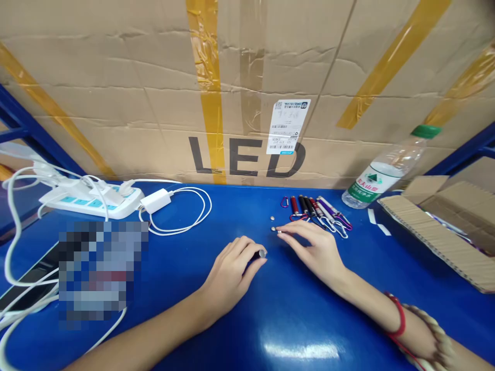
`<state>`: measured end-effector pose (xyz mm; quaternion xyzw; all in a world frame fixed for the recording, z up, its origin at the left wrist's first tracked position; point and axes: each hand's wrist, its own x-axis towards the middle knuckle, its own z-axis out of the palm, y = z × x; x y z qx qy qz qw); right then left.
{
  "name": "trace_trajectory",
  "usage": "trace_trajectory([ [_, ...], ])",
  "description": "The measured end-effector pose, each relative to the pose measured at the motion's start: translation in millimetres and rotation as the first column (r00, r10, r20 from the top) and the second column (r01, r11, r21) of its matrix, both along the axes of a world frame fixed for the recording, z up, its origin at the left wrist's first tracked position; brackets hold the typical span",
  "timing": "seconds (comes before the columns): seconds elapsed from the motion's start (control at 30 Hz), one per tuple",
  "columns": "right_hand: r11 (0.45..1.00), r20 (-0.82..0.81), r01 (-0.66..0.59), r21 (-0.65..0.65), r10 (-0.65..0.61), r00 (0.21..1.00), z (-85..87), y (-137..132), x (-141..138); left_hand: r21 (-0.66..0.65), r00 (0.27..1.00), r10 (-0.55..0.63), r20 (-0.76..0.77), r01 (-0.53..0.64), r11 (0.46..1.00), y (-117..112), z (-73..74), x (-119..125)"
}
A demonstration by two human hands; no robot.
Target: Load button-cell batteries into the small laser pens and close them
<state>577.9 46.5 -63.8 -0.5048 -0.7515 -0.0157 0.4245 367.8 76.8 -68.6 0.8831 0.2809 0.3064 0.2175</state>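
Observation:
My left hand (235,268) is closed around a small flashlight tube (262,253). Its round silvery end points right, and the fingers cover most of its body. To the right, my right hand (315,250) pinches a tiny button battery (279,232) between thumb and fingertips, just above the blue table. Beside those fingertips lies another button battery (273,229), with one more battery (272,218) a little behind it. Several keychain flashlights in red, black, silver and purple lie in a row behind my right hand, among them a red flashlight (294,205); their carabiner clips face me.
A blue carabiner (284,202) lies left of the row. At right stand a tilted water bottle (390,170) and an open cardboard box (436,242). A white power strip (124,206) with cables occupies the left. A big carton (154,103) walls off the back.

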Motion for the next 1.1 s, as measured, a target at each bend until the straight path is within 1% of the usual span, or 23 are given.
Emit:
trace_trajectory([
  [0.07, 0.990, 0.005, -0.110, 0.088, 0.110, 0.994, 3.7, -7, -10, 0.052, 1.000, -0.001, -0.013, 0.001, 0.999, 0, -1.3, 0],
  [0.1, 0.982, 0.026, -0.152, 0.110, 0.150, 0.988, 4.4, -10, -14, 0.079, 1.000, 0.000, -0.020, 0.002, 0.997, 0, -1.9, 1],
  [0.17, 0.965, 0.066, -0.229, 0.126, 0.222, 0.973, 3.4, -14, -18, 0.128, 0.999, 0.003, -0.035, 0.001, 0.992, 1, -2.6, 1],
  [0.23, 0.952, 0.077, -0.281, 0.124, 0.273, 0.959, 0.6, -15, -19, 0.158, 0.999, -0.002, -0.046, 0.009, 0.987, 1, -2.7, 1],
  [0.37, 0.945, 0.031, -0.307, 0.110, 0.306, 0.952, -3.3, -14, -17, 0.163, 0.998, -0.025, -0.063, 0.036, 0.986, 2, -1.5, 1],
  [0.5, 0.941, 0.015, -0.325, 0.089, 0.325, 0.945, -2.7, -13, -16, 0.184, 0.996, -0.041, -0.082, 0.055, 0.981, 3, -0.3, 2],
  [0.57, 0.937, 0.017, -0.345, 0.054, 0.345, 0.938, -2.1, -14, -16, 0.194, 0.995, -0.049, -0.090, 0.065, 0.979, 3, 0.2, 2],
  [0.7, 0.929, 0.029, -0.365, -0.056, 0.367, 0.930, -1.4, -13, -16, 0.203, 0.994, -0.073, -0.080, 0.088, 0.975, 3, 0.4, 1],
  [0.77, 0.928, 0.037, -0.363, -0.084, 0.367, 0.929, -1.0, -13, -16, 0.196, 0.995, -0.075, -0.071, 0.088, 0.977, 3, -0.1, 1],
  [0.83, 0.931, 0.053, -0.357, -0.075, 0.361, 0.931, 0.0, -13, -17, 0.185, 0.995, -0.073, -0.072, 0.085, 0.979, 3, -0.9, 2],
  [0.93, 0.953, 0.064, -0.300, -0.045, 0.302, 0.951, 2.4, -13, -16, 0.166, 0.996, -0.035, -0.078, 0.047, 0.985, 3, -1.7, 2],
  [1.03, 0.991, 0.099, -0.130, -0.042, 0.133, 0.986, 1.9, -9, -11, 0.101, 0.998, 0.016, -0.061, -0.010, 0.995, 2, -1.4, 2],
  [1.1, 0.998, 0.186, 0.009, -0.060, 0.003, 0.983, -2.1, -5, -6, 0.047, 0.999, 0.026, -0.045, -0.024, 0.999, 2, -0.5, 2],
])
